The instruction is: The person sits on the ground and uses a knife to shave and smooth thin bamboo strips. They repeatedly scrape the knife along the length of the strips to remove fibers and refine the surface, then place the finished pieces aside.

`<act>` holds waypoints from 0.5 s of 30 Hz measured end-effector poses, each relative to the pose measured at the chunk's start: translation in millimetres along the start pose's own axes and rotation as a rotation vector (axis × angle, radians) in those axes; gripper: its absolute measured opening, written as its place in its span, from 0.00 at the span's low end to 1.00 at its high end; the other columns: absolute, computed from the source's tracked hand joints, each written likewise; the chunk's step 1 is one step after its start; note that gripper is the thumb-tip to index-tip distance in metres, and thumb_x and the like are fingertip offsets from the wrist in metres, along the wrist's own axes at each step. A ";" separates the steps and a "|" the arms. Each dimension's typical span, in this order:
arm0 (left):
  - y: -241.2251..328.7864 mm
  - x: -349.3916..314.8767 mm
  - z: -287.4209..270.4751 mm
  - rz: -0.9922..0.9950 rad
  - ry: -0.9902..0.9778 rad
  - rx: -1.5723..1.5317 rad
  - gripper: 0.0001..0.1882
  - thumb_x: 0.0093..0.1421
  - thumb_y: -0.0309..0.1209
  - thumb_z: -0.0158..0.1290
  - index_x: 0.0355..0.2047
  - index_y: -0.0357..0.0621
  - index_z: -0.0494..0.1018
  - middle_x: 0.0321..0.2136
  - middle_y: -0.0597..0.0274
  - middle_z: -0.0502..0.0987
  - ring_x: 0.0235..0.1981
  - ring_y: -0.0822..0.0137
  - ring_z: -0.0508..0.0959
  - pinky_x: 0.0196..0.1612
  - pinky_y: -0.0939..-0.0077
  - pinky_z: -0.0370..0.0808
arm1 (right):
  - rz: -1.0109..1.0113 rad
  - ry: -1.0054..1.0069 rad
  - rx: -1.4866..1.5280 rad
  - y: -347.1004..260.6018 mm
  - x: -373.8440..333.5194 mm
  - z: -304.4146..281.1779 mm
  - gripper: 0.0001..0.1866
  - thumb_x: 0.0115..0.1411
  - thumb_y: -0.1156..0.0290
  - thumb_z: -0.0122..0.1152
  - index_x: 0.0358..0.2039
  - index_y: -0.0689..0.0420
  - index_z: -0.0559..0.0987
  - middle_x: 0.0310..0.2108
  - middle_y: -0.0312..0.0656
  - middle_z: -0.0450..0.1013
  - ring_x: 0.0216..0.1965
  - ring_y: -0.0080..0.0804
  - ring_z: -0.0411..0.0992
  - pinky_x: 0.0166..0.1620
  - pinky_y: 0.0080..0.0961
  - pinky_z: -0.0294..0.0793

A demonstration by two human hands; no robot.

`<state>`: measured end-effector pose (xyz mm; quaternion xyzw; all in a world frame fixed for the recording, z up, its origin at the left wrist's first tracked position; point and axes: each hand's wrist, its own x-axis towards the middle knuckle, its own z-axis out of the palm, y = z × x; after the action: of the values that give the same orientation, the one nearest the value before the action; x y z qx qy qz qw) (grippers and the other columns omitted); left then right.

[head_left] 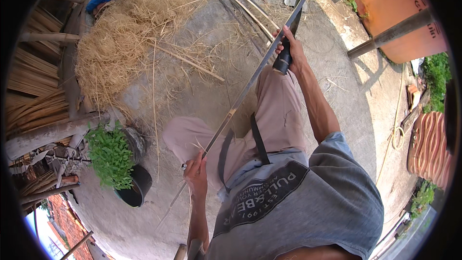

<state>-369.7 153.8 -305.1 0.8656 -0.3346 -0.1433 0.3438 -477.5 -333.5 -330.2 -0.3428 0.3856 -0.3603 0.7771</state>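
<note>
A long, narrow bamboo strip [250, 83] runs slantwise across my lap, from the far right down to the near left. Its lower end passes beyond my left knee. My left hand [196, 172] is closed on the strip near that knee, with a thin curl of fibre beside the fingers. Farther off, above my right knee, my right hand [293, 50] grips a knife [283, 60] by its black handle. The dark blade points away from me, partly behind the strip. The strip lies against the fingers of this hand.
A large heap of straw-coloured shavings [115, 43] covers the ground at far left. Loose strips [190, 60] lie in front of me. Leafy green plants [110, 156] and a black pot [139, 188] stand at left. An orange tank [394, 9] and a post [385, 38] are at right.
</note>
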 end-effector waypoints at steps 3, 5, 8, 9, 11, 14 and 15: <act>5.2 12.0 8.1 0.044 -0.078 0.010 0.20 0.61 0.28 0.63 0.54 0.45 0.79 0.23 0.58 0.73 0.24 0.65 0.72 0.29 0.70 0.70 | 0.093 0.012 0.041 -11.6 1.1 -14.8 0.17 0.64 0.59 0.67 0.41 0.58 0.74 0.32 0.36 0.76 0.18 0.16 0.65 0.22 0.17 0.71; 9.0 30.2 18.3 0.044 -0.109 -0.010 0.21 0.61 0.32 0.63 0.55 0.46 0.79 0.23 0.59 0.74 0.24 0.66 0.72 0.29 0.70 0.70 | 0.098 0.047 0.006 -15.1 6.7 -28.2 0.16 0.64 0.60 0.66 0.40 0.58 0.74 0.29 0.34 0.74 0.18 0.16 0.65 0.22 0.18 0.71; 42.7 71.4 47.3 0.019 -0.335 -0.160 0.24 0.62 0.38 0.63 0.57 0.46 0.77 0.29 0.54 0.81 0.28 0.63 0.78 0.33 0.68 0.73 | 0.055 0.093 0.050 -13.9 -2.6 -35.1 0.14 0.64 0.63 0.67 0.37 0.61 0.75 0.23 0.36 0.70 0.18 0.20 0.66 0.22 0.21 0.72; 56.8 85.5 56.4 -0.085 -0.446 -0.209 0.24 0.63 0.39 0.61 0.58 0.47 0.76 0.31 0.52 0.82 0.30 0.59 0.80 0.35 0.67 0.74 | 0.051 0.109 0.064 -11.6 -5.8 -39.9 0.14 0.64 0.63 0.66 0.38 0.61 0.74 0.24 0.37 0.71 0.18 0.20 0.66 0.22 0.21 0.72; 82.6 109.0 73.6 -0.289 -0.671 -0.301 0.24 0.65 0.41 0.58 0.59 0.48 0.75 0.35 0.48 0.83 0.34 0.52 0.82 0.39 0.66 0.75 | 0.034 0.182 0.042 -6.9 -10.9 -53.4 0.24 0.64 0.52 0.64 0.41 0.63 0.74 0.26 0.38 0.70 0.18 0.22 0.67 0.22 0.23 0.73; 94.9 116.6 106.5 -0.042 -0.469 -0.240 0.21 0.67 0.34 0.56 0.59 0.42 0.74 0.49 0.46 0.81 0.46 0.64 0.83 0.48 0.71 0.75 | 0.043 0.439 -0.046 -2.8 -24.1 -87.5 0.33 0.61 0.41 0.61 0.42 0.65 0.74 0.24 0.36 0.68 0.18 0.24 0.68 0.22 0.26 0.72; 98.3 119.3 114.8 -0.004 -0.501 -0.241 0.21 0.68 0.35 0.56 0.59 0.43 0.74 0.49 0.46 0.81 0.46 0.64 0.83 0.48 0.71 0.75 | 0.026 0.539 -0.172 2.6 -33.4 -104.4 0.29 0.60 0.45 0.63 0.40 0.65 0.75 0.21 0.35 0.67 0.17 0.25 0.68 0.21 0.26 0.71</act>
<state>-384.1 -37.5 -322.2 0.7568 -0.3880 -0.3921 0.3506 -579.9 -331.3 -369.3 -0.2942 0.6117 -0.3944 0.6195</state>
